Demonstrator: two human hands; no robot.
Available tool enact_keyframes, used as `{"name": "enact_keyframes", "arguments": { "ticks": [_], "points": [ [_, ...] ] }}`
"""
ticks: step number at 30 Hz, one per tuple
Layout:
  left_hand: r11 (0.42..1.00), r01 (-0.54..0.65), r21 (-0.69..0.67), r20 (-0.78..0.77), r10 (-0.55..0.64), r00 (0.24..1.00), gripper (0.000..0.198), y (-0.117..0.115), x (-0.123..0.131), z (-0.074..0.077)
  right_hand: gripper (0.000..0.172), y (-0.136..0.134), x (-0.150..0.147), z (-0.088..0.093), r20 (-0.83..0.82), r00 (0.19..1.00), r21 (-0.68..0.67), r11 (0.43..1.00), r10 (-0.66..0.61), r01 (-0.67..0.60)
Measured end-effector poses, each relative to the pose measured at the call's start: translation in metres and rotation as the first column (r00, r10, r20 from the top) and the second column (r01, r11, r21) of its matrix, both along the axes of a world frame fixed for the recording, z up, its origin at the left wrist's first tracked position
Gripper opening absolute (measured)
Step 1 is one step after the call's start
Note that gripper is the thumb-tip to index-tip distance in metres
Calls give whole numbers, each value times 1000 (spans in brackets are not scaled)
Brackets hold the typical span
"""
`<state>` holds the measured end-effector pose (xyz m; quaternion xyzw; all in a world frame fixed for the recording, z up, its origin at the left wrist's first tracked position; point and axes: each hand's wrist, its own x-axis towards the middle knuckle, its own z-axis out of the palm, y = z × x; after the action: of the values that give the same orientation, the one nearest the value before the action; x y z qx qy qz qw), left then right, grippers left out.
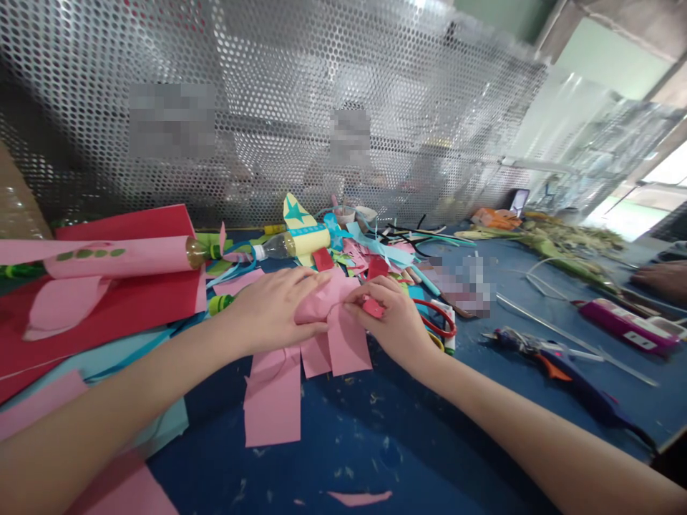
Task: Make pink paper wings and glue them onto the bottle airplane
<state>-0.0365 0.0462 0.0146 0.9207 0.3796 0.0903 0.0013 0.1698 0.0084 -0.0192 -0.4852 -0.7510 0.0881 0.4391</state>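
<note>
One pink paper piece (315, 307) being worked on a blue table (348, 436)

At the far left, a red sheet (150, 307) is lying beneath a pink-wrapped bottle (144, 257), which is resting on its side. Nearer the person, light-blue paper (172, 422) is showing beyond the forearm.

Left of centre, the left hand (279, 307) is reaching over the pink paper piece, fingers laid out along its top and thumb held apart below. A loose pink strip (276, 415) is lying just in front. Behind the hands, a yellow-wrapped bottle (311, 243) is lying among coloured scraps.

At centre, the pink paper piece is sitting between the two hands. The right hand (394, 315) is pinching its near edge with thumb and forefinger; a small reddish piece (374, 307) is showing within the curled fingers, and whether it is gripped cannot be told.

To the right, a red ring-shaped handle (448, 325) is lying just past the right hand. A glue gun (569, 379) is resting well apart, with a purple box (627, 325) beyond.

Assessment: the step in hand is apparently positioning or shaping the paper. The next move is probably calling for a steady left hold and a precise right pinch.
</note>
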Motion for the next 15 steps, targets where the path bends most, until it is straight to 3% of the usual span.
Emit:
{"name": "enact_keyframes", "arguments": {
  "ticks": [11,13,15],
  "points": [
    [996,37,82,27,-40,999,71,1,-1,1,9,-6,8,6,-17,999,-12,1000,27,-27],
    [996,41,75,24,-42,999,73,1,-2,1,8,-7,12,5,-106,994,-54,998,29,-35],
    [997,40,73,17,-41,999,74,2,-3,2,7,-5,15,3,-297,955,-147,987,20,-66]
  ]
}}
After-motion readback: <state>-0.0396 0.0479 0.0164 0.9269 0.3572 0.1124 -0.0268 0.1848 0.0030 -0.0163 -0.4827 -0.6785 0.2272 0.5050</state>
